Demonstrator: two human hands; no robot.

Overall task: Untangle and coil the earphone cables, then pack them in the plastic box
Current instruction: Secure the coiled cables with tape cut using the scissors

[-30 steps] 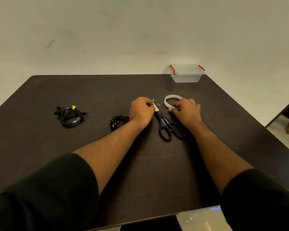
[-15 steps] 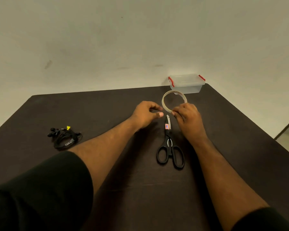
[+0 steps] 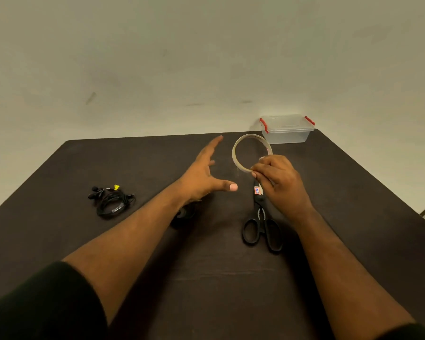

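A coiled black earphone cable (image 3: 113,202) with a yellow tag lies on the dark table (image 3: 206,278) at the left. A second black earphone bundle (image 3: 185,213) shows only partly under my left forearm. The clear plastic box (image 3: 287,130) with red clips stands closed at the table's far right corner. My right hand (image 3: 277,182) pinches a thin tape roll (image 3: 242,153) and holds it upright above the table. My left hand (image 3: 205,175) hovers open just left of the roll, fingers spread, holding nothing.
Black scissors (image 3: 261,224) lie on the table below my right hand, handles toward me, blades partly hidden by the hand. A plain wall rises behind the table. The table's right edge drops to the floor at the far right.
My right hand has lifted the tape roll off the table and holds it upright. My left hand has let go near the scissors' tip and spread open.
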